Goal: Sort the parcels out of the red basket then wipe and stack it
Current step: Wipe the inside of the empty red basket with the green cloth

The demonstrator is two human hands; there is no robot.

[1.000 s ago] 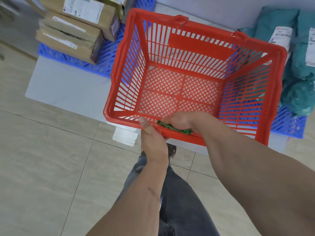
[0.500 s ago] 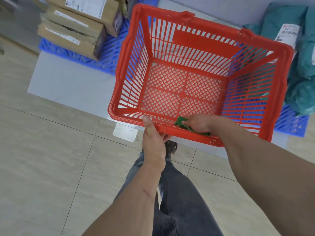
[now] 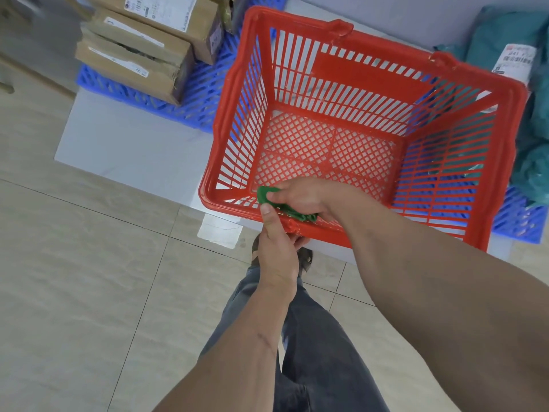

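Note:
The red basket (image 3: 505, 138) is held up in front of me, tilted, with nothing inside it. My left hand (image 3: 276, 248) grips its near rim, thumb on top and fingers underneath. My right hand (image 3: 300, 196) reaches over that rim and holds a green cloth (image 3: 263, 195) against the inside of the near wall, low at the left. Brown cardboard parcels (image 3: 142, 52) lie on a blue pallet (image 3: 205, 96) at the far left. Teal bagged parcels (image 3: 531, 120) with white labels lie on a blue pallet (image 3: 523, 218) at the right.
A pale grey mat (image 3: 130, 144) lies under the pallets on the beige tiled floor (image 3: 74, 278). A white paper scrap (image 3: 219, 231) lies at the mat's near edge. My legs in dark trousers (image 3: 315, 352) stand below the basket.
My right hand has slid the green cloth leftward along the inside of the near wall. The basket has shifted slightly in the view. My left hand keeps its grip on the rim.

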